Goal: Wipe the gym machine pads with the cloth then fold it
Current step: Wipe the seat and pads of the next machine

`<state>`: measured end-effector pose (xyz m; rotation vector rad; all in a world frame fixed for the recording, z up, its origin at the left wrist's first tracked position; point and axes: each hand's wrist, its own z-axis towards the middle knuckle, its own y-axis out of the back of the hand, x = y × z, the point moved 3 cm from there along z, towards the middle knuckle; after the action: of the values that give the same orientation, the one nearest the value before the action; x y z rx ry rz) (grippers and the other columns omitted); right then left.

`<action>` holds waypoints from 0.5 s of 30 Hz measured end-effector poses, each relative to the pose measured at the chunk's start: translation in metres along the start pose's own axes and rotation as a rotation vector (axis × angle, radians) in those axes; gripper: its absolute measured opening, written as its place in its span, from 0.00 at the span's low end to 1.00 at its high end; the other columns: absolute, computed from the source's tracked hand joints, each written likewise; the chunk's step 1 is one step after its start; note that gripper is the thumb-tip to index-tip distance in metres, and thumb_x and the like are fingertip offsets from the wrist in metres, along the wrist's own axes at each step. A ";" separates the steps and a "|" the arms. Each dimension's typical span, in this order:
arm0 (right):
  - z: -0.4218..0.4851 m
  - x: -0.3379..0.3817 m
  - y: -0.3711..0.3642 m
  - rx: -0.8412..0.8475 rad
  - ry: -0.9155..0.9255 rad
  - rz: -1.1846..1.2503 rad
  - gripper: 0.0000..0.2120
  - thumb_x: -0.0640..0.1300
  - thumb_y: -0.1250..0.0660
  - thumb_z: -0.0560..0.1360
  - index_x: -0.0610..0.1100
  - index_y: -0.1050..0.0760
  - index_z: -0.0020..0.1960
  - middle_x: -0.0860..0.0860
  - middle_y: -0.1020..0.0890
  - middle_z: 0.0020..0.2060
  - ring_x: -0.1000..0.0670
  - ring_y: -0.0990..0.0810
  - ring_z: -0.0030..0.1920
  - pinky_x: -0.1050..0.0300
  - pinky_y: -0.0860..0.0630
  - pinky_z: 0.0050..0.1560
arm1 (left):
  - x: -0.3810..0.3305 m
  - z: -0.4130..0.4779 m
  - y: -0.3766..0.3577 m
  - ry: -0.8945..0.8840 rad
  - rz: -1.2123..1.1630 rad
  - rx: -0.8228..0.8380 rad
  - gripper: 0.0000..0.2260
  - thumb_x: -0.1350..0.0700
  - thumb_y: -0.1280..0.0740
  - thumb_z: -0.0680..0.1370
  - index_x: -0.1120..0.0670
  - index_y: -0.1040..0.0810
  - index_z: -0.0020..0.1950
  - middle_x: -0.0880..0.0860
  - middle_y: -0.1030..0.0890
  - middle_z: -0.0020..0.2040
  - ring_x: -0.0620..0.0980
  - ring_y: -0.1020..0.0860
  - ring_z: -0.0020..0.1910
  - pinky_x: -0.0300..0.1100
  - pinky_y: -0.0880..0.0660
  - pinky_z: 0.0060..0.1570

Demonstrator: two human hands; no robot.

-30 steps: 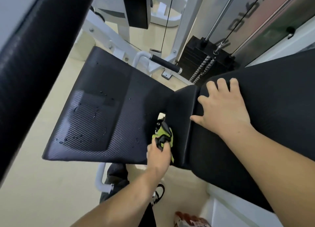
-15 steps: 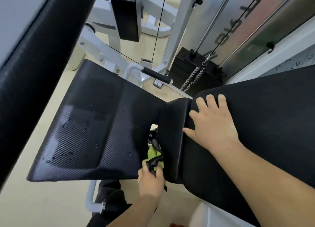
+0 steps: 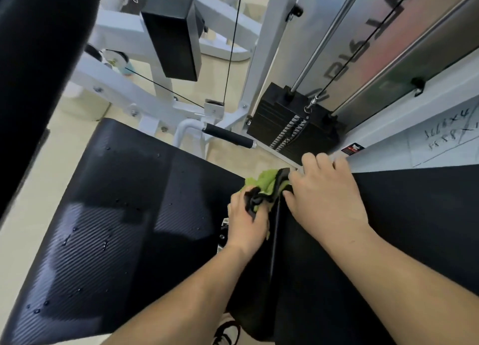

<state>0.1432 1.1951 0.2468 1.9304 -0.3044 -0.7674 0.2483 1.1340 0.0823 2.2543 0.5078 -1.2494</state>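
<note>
In the head view, the left hand [image 3: 246, 225] is gripping the bunched green-and-black cloth [image 3: 264, 182] and is working it into the gap between the droplet-spotted pad [image 3: 116, 215] and the neighbouring pad [image 3: 414, 228], probably to reach the edges there. The right hand [image 3: 324, 196] is lying open and flat on that neighbouring pad, seemingly bracing the person. One cloth and two hands are showing, and four black pads, counting the block pad [image 3: 173, 33] and the long pad [image 3: 39, 59] at the left edge.

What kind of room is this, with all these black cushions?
Probably a gym: there is a weight stack, a thin cable on a white frame, and a black machine pad.
</note>
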 end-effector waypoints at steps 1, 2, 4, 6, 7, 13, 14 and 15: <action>0.002 -0.001 -0.002 0.016 -0.006 0.002 0.16 0.60 0.42 0.82 0.51 0.23 0.56 0.48 0.28 0.50 0.43 0.30 0.53 0.44 0.36 0.54 | 0.016 0.003 0.002 0.084 0.017 -0.021 0.15 0.50 0.36 0.82 0.43 0.28 0.69 0.47 0.31 0.64 0.49 0.33 0.66 0.46 0.38 0.71; 0.004 -0.001 -0.003 0.035 -0.016 0.004 0.17 0.61 0.44 0.82 0.51 0.23 0.58 0.48 0.27 0.51 0.43 0.30 0.54 0.44 0.36 0.54 | 0.032 0.007 0.004 0.196 0.050 -0.030 0.14 0.49 0.38 0.82 0.44 0.29 0.68 0.49 0.30 0.64 0.53 0.32 0.67 0.48 0.37 0.71; 0.006 0.000 -0.003 0.073 -0.029 0.017 0.19 0.62 0.46 0.82 0.52 0.24 0.61 0.48 0.25 0.54 0.43 0.29 0.56 0.44 0.37 0.57 | 0.052 0.013 0.008 0.384 0.121 -0.014 0.16 0.47 0.38 0.82 0.46 0.29 0.69 0.54 0.27 0.65 0.59 0.29 0.68 0.51 0.35 0.71; 0.009 -0.001 -0.004 0.079 -0.036 0.027 0.19 0.62 0.46 0.82 0.52 0.25 0.62 0.48 0.24 0.55 0.42 0.29 0.58 0.43 0.38 0.59 | 0.040 0.026 0.013 0.404 0.112 -0.026 0.18 0.46 0.37 0.80 0.49 0.27 0.69 0.56 0.23 0.64 0.60 0.25 0.66 0.53 0.31 0.70; 0.010 -0.001 -0.004 0.084 -0.041 0.029 0.19 0.61 0.46 0.82 0.51 0.25 0.62 0.48 0.24 0.56 0.42 0.29 0.59 0.42 0.38 0.60 | 0.021 0.035 0.015 0.372 0.075 -0.049 0.19 0.45 0.35 0.79 0.50 0.25 0.68 0.55 0.20 0.62 0.58 0.23 0.65 0.52 0.29 0.68; 0.017 0.000 -0.011 0.114 -0.094 0.045 0.16 0.57 0.37 0.78 0.47 0.20 0.54 0.46 0.21 0.49 0.42 0.26 0.52 0.43 0.37 0.53 | -0.113 0.090 -0.032 0.096 0.024 0.548 0.12 0.49 0.28 0.72 0.55 0.15 0.50 0.49 0.14 0.45 0.46 0.18 0.44 0.37 0.22 0.47; 0.016 -0.001 -0.013 0.112 -0.093 0.043 0.15 0.56 0.37 0.78 0.46 0.20 0.52 0.46 0.21 0.47 0.42 0.26 0.51 0.44 0.37 0.53 | -0.116 0.094 -0.036 0.092 0.116 0.624 0.08 0.53 0.29 0.74 0.57 0.17 0.45 0.50 0.18 0.40 0.44 0.21 0.38 0.33 0.25 0.39; 0.016 -0.001 -0.014 0.106 -0.089 0.041 0.14 0.56 0.37 0.78 0.46 0.20 0.50 0.46 0.22 0.46 0.43 0.27 0.50 0.44 0.37 0.52 | -0.113 0.100 -0.038 0.101 0.195 0.672 0.07 0.55 0.29 0.76 0.56 0.20 0.39 0.50 0.21 0.36 0.42 0.24 0.33 0.31 0.28 0.32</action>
<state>0.1309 1.1912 0.2302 1.9861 -0.4463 -0.8257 0.1033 1.0968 0.1253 2.8361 -0.1347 -1.3430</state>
